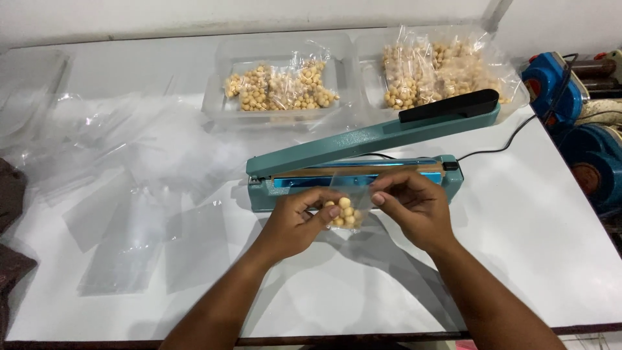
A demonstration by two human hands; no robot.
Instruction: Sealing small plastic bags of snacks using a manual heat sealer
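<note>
White table (pixel 518 246), sealer (pixel 363 162) open at twelve o'clock.
Left hand (pixel 295 223) and right hand (pixel 414 207) both pinch one nut bag (pixel 346 210).

Your left hand (pixel 295 223) and right hand (pixel 414 207) are bare — no gloves, rings, watch or bands on what shows. Both forearms are uncovered up to the bottom edge of the view — no sleeve reaches them. Your fingers (pixel 382 194) have short, plain nails.
</note>
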